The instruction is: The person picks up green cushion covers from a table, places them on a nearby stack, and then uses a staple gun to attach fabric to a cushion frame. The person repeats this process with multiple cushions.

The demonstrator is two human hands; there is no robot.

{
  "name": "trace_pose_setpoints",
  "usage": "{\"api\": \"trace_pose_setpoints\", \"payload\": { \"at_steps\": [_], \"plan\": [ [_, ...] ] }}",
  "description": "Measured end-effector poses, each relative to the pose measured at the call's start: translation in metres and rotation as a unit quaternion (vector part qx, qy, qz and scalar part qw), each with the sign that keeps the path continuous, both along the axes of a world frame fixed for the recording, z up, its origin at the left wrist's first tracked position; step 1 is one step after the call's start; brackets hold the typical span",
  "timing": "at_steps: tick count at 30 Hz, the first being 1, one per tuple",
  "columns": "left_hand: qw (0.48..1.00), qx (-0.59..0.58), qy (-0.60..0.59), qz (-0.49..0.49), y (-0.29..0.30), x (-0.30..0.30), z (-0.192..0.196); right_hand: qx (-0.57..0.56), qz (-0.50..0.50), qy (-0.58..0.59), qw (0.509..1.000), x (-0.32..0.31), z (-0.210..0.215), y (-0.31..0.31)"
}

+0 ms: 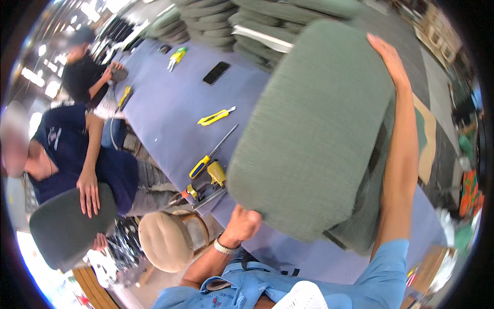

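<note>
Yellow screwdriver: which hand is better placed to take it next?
Probably the left hand: it is nearer the screwdriver. The right hand is across the green cushion, at its far edge.

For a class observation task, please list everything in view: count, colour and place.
Held cushion: 1, green, centre
Table: 1, purplish, centre
Phone: 1, black, far on table
Cutter: 1, yellow, left of held cushion
Screwdriver: 1, yellow and blue, below cutter
Staple gun: 1, yellow, beside screwdriver
Small items: several, mixed, upper left
Cushion stacks: several, green, top
People: 2, dark tops, left
Other cushion: 1, dark green, lower left
Chair: 1, beige, lower left
Background clutter: uncounted, mixed, blurred rim
Watch: 1, silver, left wrist
Left hand: 1, bare, held cushion's lower left
Right hand: 1, bare, its upper right
</note>
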State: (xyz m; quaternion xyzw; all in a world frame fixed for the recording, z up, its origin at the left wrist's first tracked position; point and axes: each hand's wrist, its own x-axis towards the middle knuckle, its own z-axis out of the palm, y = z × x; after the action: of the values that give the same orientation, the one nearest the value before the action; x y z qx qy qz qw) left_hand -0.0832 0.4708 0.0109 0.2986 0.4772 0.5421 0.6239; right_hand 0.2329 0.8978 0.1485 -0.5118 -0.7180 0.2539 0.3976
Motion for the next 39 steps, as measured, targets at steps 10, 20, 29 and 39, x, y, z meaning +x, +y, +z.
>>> {"api": "trace_pose_setpoints", "payload": {
  "at_steps": [10,20,29,39],
  "plan": [
    [0.976,0.147,-0.119,-0.110,-0.080,0.013,0.006,0.099,-0.129,-0.011,0.987,0.078,0.193,-0.204],
    [0.964,0.070,-0.247,0.072,-0.201,0.031,0.038,0.107,-0.019,0.081,0.991,0.195,0.074,-0.417],
    [0.945,-0.011,-0.099,0.312,-0.377,-0.057,-0.002,-0.127,0.179,0.099,0.971,0.013,-0.066,-0.486],
    [0.835,-0.052,-0.065,0.543,-0.676,-0.055,-0.003,-0.342,0.435,-0.004,0.833,-0.231,-0.128,-0.613]
  ]
}}
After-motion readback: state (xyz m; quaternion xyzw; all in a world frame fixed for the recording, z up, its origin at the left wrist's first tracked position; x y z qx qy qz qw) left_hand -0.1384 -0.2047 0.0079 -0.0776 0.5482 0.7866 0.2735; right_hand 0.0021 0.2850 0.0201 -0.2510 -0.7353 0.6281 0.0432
